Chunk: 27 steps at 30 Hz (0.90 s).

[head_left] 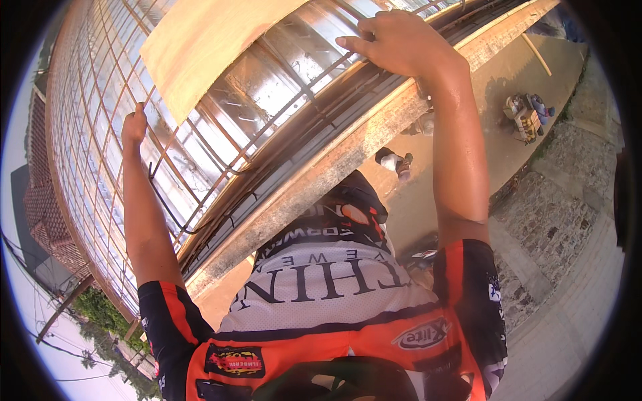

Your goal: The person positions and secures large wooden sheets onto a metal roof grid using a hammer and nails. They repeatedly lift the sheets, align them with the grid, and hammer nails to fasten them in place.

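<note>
Left hand: curled at rusty steel-bar grid, clasp indiscernible | Right hand: over edge bars, clasp likewise indiscernible | Flat tan straight-edged panel: over grid, between hands; presumably light, stiffish, best held by opposite edges; grid probably heavy, rigid

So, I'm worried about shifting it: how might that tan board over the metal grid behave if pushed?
The tan board is probably fairly stiff, as it spans gaps in the metal grid without obvious sag. It looks thin, so perhaps light for its width. Its edge might snag on the grid, which runs right beside it.
</note>
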{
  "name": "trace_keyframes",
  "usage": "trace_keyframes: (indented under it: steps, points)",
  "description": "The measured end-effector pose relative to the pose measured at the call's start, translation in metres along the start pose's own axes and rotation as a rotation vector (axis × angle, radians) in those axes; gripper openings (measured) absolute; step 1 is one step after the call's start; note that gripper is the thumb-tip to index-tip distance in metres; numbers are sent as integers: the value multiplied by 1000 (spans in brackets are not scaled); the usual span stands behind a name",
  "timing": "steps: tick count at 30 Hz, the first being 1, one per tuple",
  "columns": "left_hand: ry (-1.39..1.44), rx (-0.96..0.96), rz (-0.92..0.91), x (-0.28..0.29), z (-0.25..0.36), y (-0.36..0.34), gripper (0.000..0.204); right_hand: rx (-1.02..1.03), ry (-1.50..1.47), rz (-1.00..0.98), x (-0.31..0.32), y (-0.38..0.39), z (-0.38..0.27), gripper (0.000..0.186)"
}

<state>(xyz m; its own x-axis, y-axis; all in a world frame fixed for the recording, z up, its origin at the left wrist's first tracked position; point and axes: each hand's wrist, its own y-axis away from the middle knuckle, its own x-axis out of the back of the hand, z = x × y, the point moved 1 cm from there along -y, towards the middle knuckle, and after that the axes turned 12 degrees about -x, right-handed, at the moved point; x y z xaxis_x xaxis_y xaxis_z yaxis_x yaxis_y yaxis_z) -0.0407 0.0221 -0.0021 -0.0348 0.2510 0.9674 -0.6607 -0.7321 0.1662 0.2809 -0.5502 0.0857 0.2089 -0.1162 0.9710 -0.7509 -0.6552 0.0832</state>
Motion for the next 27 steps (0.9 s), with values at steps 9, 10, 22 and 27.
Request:
trace_keyframes:
  steps: [9, 10, 22, 27]
  points:
    - [-36, -109, 18, 3, 7, -8, 71, -11, -131, -170, 34, 19, 4, 46]
    - [-23, -107, 7, 2, 12, -6, 71, -6, -143, -171, 35, 19, 4, 45]
    - [-31, -148, 4, 2, -12, -18, 60, 13, -164, -79, 27, 24, 10, 29]
    - [31, -182, 0, 1, 12, -10, 66, -156, -149, -118, 4, 10, 6, 56]
